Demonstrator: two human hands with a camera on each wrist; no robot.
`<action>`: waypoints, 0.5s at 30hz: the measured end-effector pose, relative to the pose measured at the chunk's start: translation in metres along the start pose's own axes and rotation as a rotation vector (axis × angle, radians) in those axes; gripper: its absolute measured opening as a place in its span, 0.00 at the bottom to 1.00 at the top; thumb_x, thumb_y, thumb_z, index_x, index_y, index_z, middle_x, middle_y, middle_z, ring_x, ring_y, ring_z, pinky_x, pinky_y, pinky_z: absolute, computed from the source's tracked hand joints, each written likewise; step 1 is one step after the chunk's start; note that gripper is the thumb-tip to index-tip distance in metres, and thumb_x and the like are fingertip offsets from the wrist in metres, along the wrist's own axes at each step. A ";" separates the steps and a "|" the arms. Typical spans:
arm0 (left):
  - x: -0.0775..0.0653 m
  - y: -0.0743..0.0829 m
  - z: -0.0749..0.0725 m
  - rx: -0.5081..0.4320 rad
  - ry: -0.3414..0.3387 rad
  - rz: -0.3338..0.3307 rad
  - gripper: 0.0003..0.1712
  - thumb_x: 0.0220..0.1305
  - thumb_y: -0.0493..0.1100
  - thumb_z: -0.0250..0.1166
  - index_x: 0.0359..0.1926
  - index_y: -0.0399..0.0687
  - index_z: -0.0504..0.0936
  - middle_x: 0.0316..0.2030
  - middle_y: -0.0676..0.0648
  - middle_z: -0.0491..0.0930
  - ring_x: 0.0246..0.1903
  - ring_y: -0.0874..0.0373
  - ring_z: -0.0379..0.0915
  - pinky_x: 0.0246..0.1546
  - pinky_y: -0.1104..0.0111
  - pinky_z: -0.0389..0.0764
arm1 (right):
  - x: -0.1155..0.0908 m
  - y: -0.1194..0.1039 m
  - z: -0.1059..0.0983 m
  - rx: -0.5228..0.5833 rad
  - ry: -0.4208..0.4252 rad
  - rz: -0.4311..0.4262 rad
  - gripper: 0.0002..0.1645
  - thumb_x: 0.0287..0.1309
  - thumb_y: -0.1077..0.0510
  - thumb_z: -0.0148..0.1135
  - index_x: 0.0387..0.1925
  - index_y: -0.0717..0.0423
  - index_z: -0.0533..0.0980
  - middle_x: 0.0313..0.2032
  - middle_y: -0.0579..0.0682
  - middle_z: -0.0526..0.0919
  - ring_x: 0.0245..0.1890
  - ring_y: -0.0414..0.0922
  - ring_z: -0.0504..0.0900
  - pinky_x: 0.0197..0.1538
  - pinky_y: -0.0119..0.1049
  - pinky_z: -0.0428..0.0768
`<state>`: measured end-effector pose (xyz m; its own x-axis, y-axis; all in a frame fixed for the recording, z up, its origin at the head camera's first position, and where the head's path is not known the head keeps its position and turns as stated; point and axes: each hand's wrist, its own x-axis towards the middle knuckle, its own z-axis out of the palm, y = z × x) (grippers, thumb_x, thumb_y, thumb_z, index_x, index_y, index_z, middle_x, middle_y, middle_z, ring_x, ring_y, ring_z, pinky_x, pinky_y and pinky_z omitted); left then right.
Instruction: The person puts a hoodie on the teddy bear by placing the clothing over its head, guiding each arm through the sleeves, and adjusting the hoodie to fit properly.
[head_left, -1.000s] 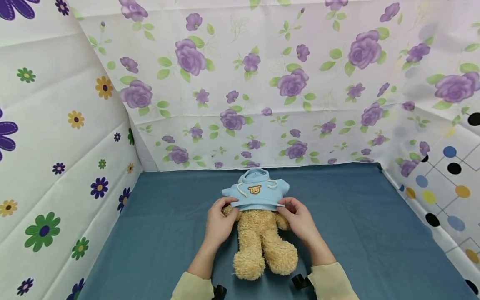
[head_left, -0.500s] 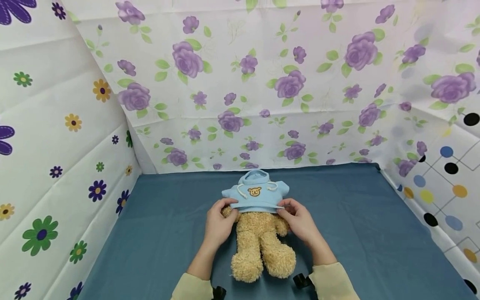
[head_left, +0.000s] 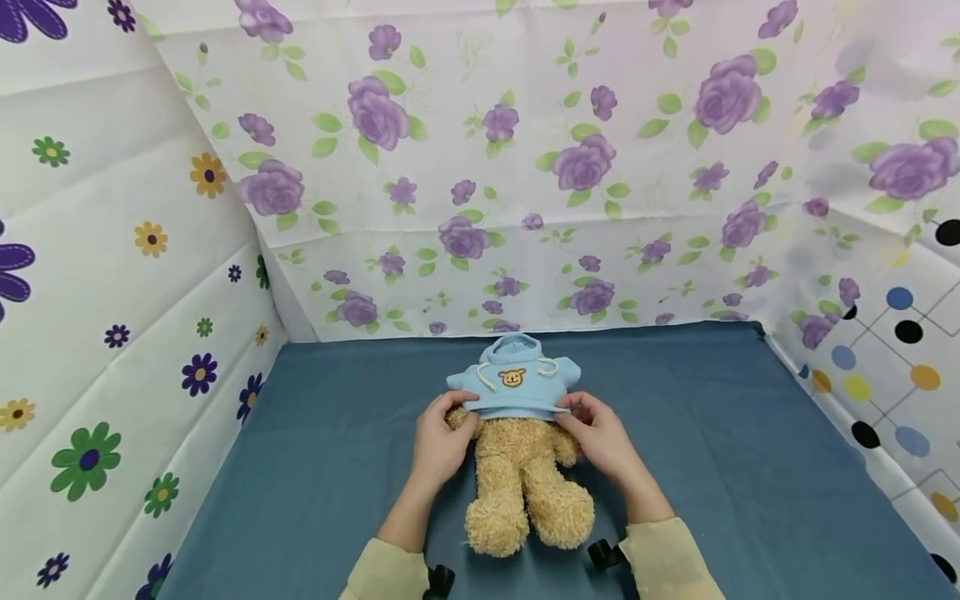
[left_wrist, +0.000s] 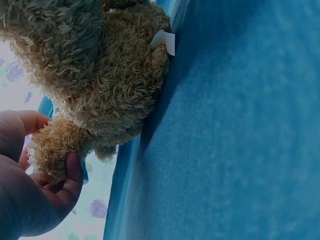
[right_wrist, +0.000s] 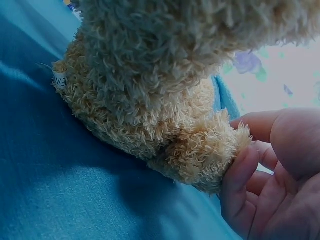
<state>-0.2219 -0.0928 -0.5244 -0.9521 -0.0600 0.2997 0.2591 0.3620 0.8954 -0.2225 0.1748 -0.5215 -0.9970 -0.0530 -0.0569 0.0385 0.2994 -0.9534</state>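
A curly-furred tan teddy bear [head_left: 517, 467] lies on its back, feet toward me, in the head view. A light-blue hoodie [head_left: 517, 379] with a dog-face patch and white drawstrings covers its upper body; no head shows at the neck opening. My left hand [head_left: 442, 442] pinches the hoodie's hem at the left, and my right hand [head_left: 602, 437] pinches it at the right. In the left wrist view, the fingers curl around a furry arm [left_wrist: 56, 142]. The right wrist view has the other arm [right_wrist: 205, 155] against my thumb and fingers.
A dark blue cloth [head_left: 337, 467] covers the table. Behind it rises a white sheet with purple roses [head_left: 465, 237], with patterned sheets at both sides. White tags [left_wrist: 165, 42] stick out of the bear's seam. Black wrist mounts [head_left: 603, 554] sit beside the sleeves.
The head view shifts slightly up and down. Both hands keep their hold on the hem, and the bear and hoodie stay in nearly the same place.
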 end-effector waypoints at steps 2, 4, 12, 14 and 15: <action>0.001 0.000 0.000 -0.002 -0.007 -0.002 0.11 0.70 0.35 0.70 0.50 0.52 0.90 0.49 0.49 0.85 0.54 0.49 0.81 0.57 0.49 0.79 | 0.000 0.001 0.000 -0.010 0.010 -0.005 0.10 0.77 0.55 0.64 0.53 0.54 0.81 0.36 0.55 0.82 0.22 0.44 0.72 0.25 0.37 0.74; 0.002 0.001 0.001 -0.004 -0.014 -0.010 0.11 0.70 0.35 0.70 0.49 0.53 0.90 0.49 0.49 0.85 0.55 0.49 0.81 0.58 0.49 0.79 | 0.001 0.000 -0.001 -0.020 0.021 -0.016 0.10 0.77 0.55 0.65 0.53 0.54 0.81 0.41 0.56 0.83 0.26 0.45 0.74 0.27 0.38 0.75; 0.009 0.002 -0.001 0.005 -0.032 -0.017 0.07 0.69 0.39 0.73 0.47 0.53 0.90 0.46 0.52 0.88 0.52 0.50 0.82 0.58 0.51 0.78 | 0.005 -0.002 -0.002 -0.059 0.041 -0.064 0.09 0.76 0.55 0.67 0.51 0.53 0.81 0.52 0.56 0.83 0.30 0.47 0.76 0.30 0.39 0.76; 0.011 0.005 -0.002 0.010 -0.043 -0.015 0.07 0.69 0.41 0.74 0.46 0.52 0.90 0.44 0.52 0.88 0.49 0.51 0.82 0.53 0.53 0.79 | 0.006 -0.005 -0.003 -0.075 0.044 -0.077 0.08 0.75 0.54 0.68 0.51 0.51 0.81 0.46 0.54 0.82 0.28 0.47 0.74 0.30 0.39 0.75; 0.013 0.007 -0.003 0.013 -0.050 -0.010 0.06 0.68 0.41 0.75 0.45 0.52 0.90 0.43 0.52 0.88 0.47 0.52 0.82 0.49 0.55 0.80 | 0.007 -0.006 -0.004 -0.084 0.044 -0.088 0.09 0.75 0.54 0.68 0.51 0.50 0.81 0.43 0.54 0.81 0.28 0.47 0.73 0.31 0.39 0.74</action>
<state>-0.2319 -0.0937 -0.5128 -0.9617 -0.0173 0.2734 0.2474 0.3739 0.8939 -0.2298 0.1762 -0.5149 -0.9983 -0.0418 0.0410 -0.0537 0.3746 -0.9256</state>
